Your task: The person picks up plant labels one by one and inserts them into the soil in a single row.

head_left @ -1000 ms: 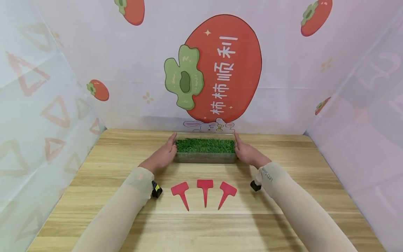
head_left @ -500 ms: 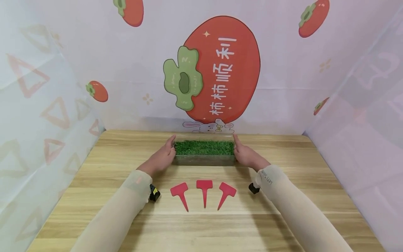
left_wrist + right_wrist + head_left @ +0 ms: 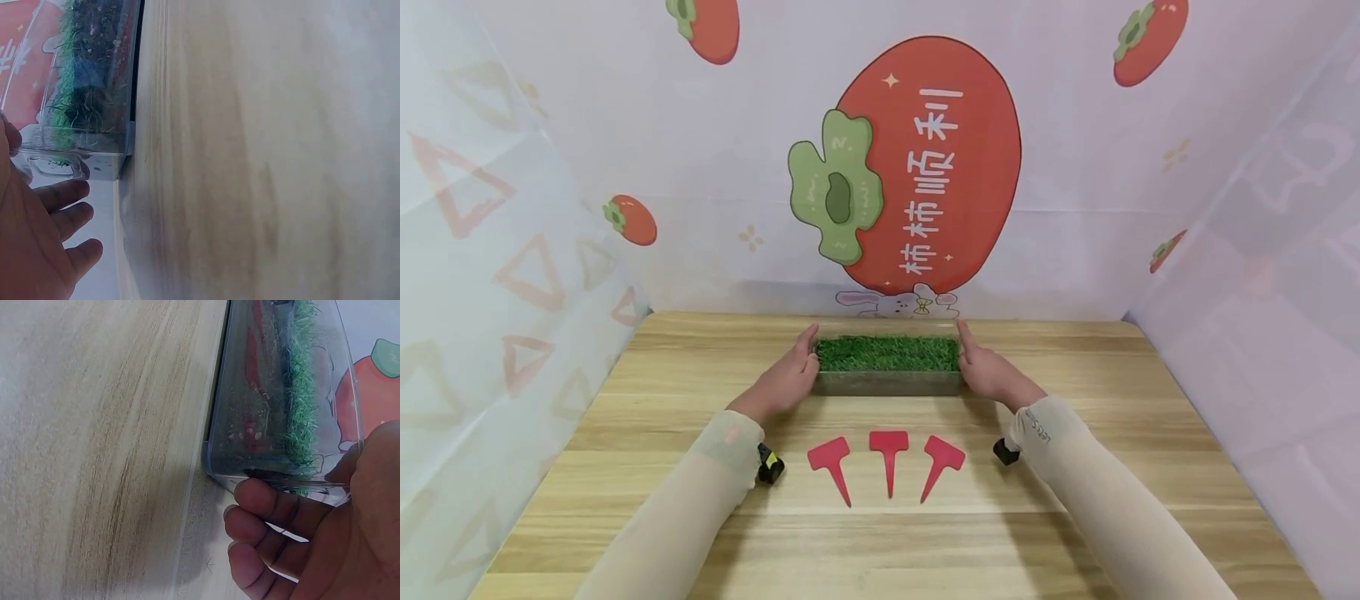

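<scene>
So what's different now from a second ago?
The clear box of grass slid a little nearer, toward the three pink tags. Nothing was newly grabbed or let go: the left hand and right hand still hold its ends, and the tags lie as they did.

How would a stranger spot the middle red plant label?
On the wooden table, find the clear box holding green grass. Nearer the wearer lie three red T-shaped plant labels. The middle label points almost straight toward the wearer; the left label and right label slant inward.

Booth-like setup: wood-grain tabletop (image 3: pixel 880 554) between creased printed hangings (image 3: pixel 715 142)
</scene>
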A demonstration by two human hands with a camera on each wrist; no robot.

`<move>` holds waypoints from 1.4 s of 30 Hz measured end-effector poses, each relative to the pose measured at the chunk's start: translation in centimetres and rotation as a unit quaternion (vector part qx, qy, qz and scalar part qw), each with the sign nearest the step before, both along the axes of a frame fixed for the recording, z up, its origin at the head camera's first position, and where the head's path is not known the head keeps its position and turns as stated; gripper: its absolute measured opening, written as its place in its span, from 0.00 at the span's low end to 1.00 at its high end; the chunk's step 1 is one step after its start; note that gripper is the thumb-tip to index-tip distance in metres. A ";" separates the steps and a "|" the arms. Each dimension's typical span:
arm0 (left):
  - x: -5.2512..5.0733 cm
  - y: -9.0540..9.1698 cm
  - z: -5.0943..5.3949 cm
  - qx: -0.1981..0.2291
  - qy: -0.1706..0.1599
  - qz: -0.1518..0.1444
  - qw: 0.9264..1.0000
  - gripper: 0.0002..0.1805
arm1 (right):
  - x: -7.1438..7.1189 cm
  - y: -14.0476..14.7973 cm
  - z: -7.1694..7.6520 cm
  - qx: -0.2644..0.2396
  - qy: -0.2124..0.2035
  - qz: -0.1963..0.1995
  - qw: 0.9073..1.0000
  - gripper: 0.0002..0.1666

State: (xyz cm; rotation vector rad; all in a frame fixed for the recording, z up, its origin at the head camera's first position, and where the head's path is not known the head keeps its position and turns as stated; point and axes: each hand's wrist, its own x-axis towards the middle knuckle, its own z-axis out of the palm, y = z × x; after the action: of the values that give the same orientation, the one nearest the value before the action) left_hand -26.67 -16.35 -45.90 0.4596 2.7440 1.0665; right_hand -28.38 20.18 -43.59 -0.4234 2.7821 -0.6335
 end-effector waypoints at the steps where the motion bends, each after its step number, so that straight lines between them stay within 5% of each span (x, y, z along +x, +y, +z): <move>1: 0.0 0.0 0.0 0.001 0.001 0.000 1.000 0.33 | 0.1 0.0 0.0 -0.003 0.001 0.001 1.000 0.41; 17: 0.9 -0.4 -0.9 0.015 0.005 -0.001 1.000 0.33 | 1.0 0.0 -0.4 -0.015 -0.028 -0.006 0.999 0.41; 29: 1.4 -0.2 -0.7 0.015 0.001 0.003 1.000 0.33 | 1.2 0.2 -0.7 -0.013 -0.021 -0.004 1.000 0.40; 42: 1.3 -0.4 -1.1 0.014 0.014 -0.001 1.000 0.33 | 1.7 1.4 -2.0 -0.129 -0.033 -0.018 0.991 0.37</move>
State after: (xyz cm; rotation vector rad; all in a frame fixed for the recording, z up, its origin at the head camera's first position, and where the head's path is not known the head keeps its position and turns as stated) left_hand -25.41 -16.75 -46.96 0.4858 2.7552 1.1080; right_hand -26.72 21.56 -45.55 -0.3940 2.6597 -1.0018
